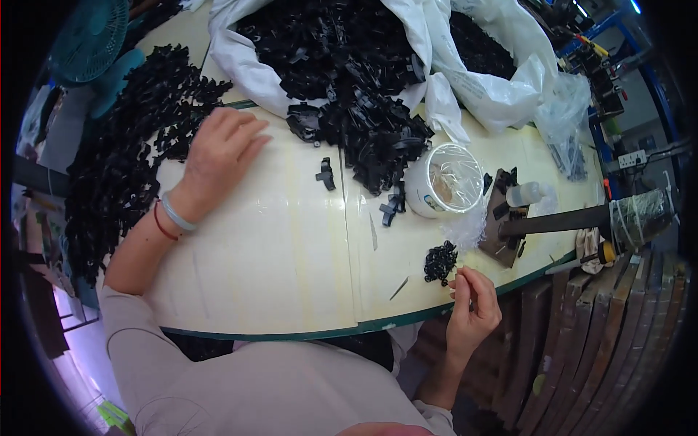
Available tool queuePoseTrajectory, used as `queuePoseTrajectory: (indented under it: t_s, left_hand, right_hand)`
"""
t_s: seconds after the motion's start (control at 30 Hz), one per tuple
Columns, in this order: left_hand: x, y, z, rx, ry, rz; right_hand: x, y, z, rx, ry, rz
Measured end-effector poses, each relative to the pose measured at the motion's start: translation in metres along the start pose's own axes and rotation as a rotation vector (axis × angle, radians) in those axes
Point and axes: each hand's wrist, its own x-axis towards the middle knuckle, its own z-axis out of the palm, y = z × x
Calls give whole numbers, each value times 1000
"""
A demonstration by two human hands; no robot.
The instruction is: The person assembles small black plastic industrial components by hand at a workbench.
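Observation:
My left hand [222,149] hovers at the right edge of a broad heap of black plastic parts [116,167], its fingers stretched out and nothing visible in them. My right hand [476,304] is at the table's front right, thumb and fingertips pinched together. Whatever lies between those fingertips, if anything, is too small to name. Just beyond them sits a small pile of shiny black rings [440,262]. One loose black clip-like part [326,174] lies mid-table, and another black part [392,205] rests by the white tub.
A white sack [247,62] spills black parts onto the pale table [269,247]. A white tub [418,190] with plastic film stands right of the spill. Beyond are a small clear bottle [525,193] and a dark bar [556,220]. Two thin blades [398,288] lie near the front edge.

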Motion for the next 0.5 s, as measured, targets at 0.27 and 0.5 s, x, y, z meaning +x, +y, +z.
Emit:
queuePoseTrajectory:
  t_s: [0.27,0.5]
  left_hand:
    - [20,64,24,-478,-202,-73]
    - [21,65,34,-777,-369,-228]
  right_hand:
    - [-7,6,-8,-178,-50,15]
    - [-9,6,-8,-174,-146,-16]
